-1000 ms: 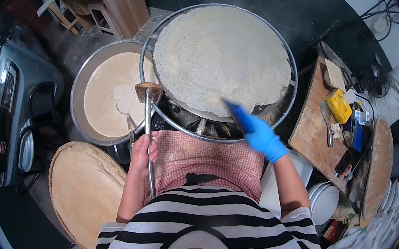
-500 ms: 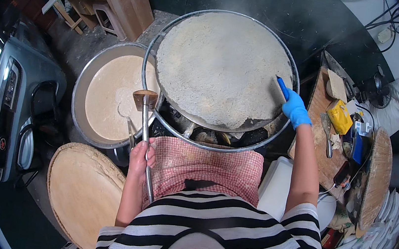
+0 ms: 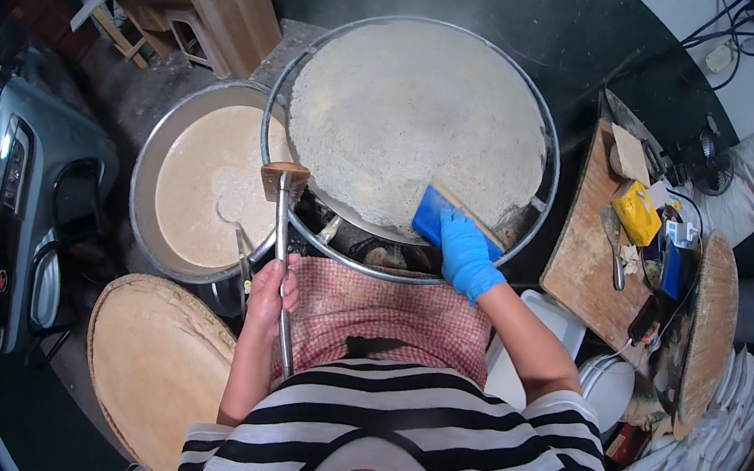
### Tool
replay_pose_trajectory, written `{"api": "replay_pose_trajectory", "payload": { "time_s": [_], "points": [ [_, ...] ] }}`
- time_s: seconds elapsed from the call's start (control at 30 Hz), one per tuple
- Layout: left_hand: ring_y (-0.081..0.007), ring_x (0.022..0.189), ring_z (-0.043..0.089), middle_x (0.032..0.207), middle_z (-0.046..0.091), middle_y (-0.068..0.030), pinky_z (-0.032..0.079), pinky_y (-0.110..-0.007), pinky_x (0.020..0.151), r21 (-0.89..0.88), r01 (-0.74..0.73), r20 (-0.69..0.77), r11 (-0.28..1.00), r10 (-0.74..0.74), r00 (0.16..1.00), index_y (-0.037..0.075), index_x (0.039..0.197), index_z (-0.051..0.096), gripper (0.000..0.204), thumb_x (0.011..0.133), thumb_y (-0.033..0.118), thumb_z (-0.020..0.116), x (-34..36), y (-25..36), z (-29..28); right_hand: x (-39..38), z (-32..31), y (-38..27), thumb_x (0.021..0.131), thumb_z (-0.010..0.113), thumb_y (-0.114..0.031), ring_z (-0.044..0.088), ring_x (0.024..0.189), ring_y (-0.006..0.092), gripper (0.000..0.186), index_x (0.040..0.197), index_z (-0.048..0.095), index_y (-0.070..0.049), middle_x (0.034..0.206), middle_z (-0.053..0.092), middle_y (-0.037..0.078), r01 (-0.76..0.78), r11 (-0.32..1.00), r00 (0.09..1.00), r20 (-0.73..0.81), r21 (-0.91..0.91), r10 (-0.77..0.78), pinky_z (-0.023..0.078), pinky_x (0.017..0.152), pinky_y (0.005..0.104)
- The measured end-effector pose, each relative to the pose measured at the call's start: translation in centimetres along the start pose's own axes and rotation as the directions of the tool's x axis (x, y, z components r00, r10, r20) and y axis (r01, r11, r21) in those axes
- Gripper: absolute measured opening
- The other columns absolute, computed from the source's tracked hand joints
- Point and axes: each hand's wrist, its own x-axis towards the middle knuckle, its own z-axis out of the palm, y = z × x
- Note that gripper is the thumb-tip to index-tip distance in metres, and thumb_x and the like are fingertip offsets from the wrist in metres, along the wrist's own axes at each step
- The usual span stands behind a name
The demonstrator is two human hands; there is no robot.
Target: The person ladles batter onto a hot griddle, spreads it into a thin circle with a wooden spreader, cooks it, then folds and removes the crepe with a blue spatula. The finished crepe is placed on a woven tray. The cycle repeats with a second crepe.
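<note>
My left hand (image 3: 273, 289) grips the metal handle of a wooden-headed spreader (image 3: 284, 179), held upright beside the griddle ring. In a blue glove, my right hand (image 3: 467, 251) is closed on a blue scraper (image 3: 431, 216) with a tan edge, at the near right rim of the griddle. A thin layer of pale batter (image 3: 418, 128) covers nearly the whole round griddle, with faint steam above it. Bare dark metal shows at its near right edge. A metal ring (image 3: 552, 153) surrounds the griddle.
Left of the griddle stands a large pot (image 3: 144, 198) of batter with a ladle (image 3: 242, 243) in it. Below it leans a stack of round flatbreads (image 3: 159, 359). On the right, a wooden board (image 3: 582, 251) bears a knife, a yellow packet (image 3: 636, 213) and a phone.
My right hand has swept the scraper from the griddle's right edge round to the near edge, and the scraper's broad blue face now shows. My left hand holds the spreader almost still.
</note>
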Motion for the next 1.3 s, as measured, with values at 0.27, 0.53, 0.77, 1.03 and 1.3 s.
{"api": "replay_pose_trajectory", "payload": {
  "time_s": [0.27, 0.53, 0.77, 1.03, 1.3],
  "points": [
    [-0.0070, 0.043, 0.034, 0.058, 0.038, 0.0021, 0.029, -0.020, 0.039, -0.013, 0.002, -0.027, 1.000, -0.002, 1.000, 0.003, 0.107, 0.053, 0.031, 0.095, 0.029, 0.041, -1.3, -0.1, -0.8, 4.2, -4.2, 9.9, 0.071, 0.067, -0.033, 0.061, 0.085, 0.0353, 0.046, 0.099, 0.059, 0.002, 0.090, 0.062, 0.024, -0.338, 0.888, 0.937, 0.018, 0.311, 0.350, 0.048, 0.076, 0.0400],
    [-0.0058, 0.041, 0.034, 0.058, 0.038, 0.0025, 0.030, -0.020, 0.037, -0.012, -0.048, -0.070, 0.999, 0.047, 0.996, 0.002, 0.109, 0.050, 0.032, 0.095, 0.029, 0.040, -1.9, -0.2, -1.4, 4.7, -2.2, 21.2, 0.068, 0.073, -0.035, 0.062, 0.084, 0.0346, 0.047, 0.094, 0.059, 0.002, 0.090, 0.063, 0.022, -0.610, 0.724, 0.716, -0.165, 0.323, 0.678, 0.048, 0.075, 0.0402],
    [-0.0060, 0.041, 0.035, 0.058, 0.038, 0.0021, 0.030, -0.020, 0.037, -0.014, -0.002, -0.047, 1.000, 0.001, 0.999, 0.003, 0.108, 0.050, 0.031, 0.095, 0.029, 0.040, -1.6, -0.6, -1.4, 6.5, -3.5, 10.7, 0.073, 0.051, -0.006, 0.060, 0.086, 0.0365, 0.026, 0.095, 0.064, -0.005, 0.089, 0.062, 0.022, -0.207, 0.942, 0.947, -0.188, 0.263, 0.261, 0.047, 0.075, 0.0410],
    [-0.0064, 0.042, 0.035, 0.058, 0.038, 0.0023, 0.030, -0.020, 0.038, 0.005, 0.033, -0.012, 0.999, -0.033, 0.999, 0.004, 0.107, 0.051, 0.030, 0.096, 0.029, 0.039, -1.3, -0.7, -0.6, 1.7, 5.2, -3.7, 0.076, 0.049, -0.004, 0.054, 0.083, 0.0320, 0.020, 0.096, 0.048, -0.004, 0.090, 0.051, 0.017, 0.021, 0.998, 0.972, -0.231, -0.057, -0.033, 0.046, 0.071, 0.0392],
    [-0.0074, 0.043, 0.035, 0.059, 0.038, 0.0019, 0.030, -0.021, 0.039, -0.013, -0.003, 0.008, 1.000, 0.004, 1.000, 0.003, 0.106, 0.050, 0.028, 0.096, 0.026, 0.038, -1.0, -0.2, 0.8, -3.9, 0.0, -2.6, 0.070, 0.051, 0.004, 0.054, 0.096, 0.0351, 0.040, 0.109, 0.051, -0.003, 0.102, 0.056, 0.019, 0.207, 0.948, 0.967, -0.199, 0.243, -0.160, 0.045, 0.080, 0.0403]
  ]
}}
